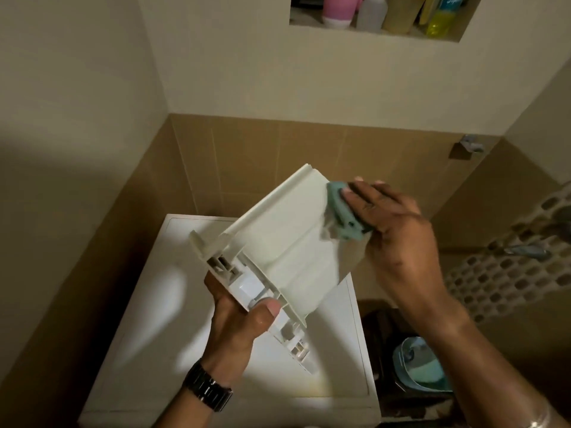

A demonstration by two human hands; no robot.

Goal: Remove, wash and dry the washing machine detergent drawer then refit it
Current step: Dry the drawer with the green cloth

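White washing machine top (pixel 173 304); bottles (pixel 370 12) in the wall niche (pixel 463 38).

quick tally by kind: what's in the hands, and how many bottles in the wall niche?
Detergent drawer: 1, gripped by the left hand
Green cloth: 1, pressed on the drawer by the right hand
Bottles in the niche: 4 that I can tell apart: pink, white, beige, yellow
Total: 6
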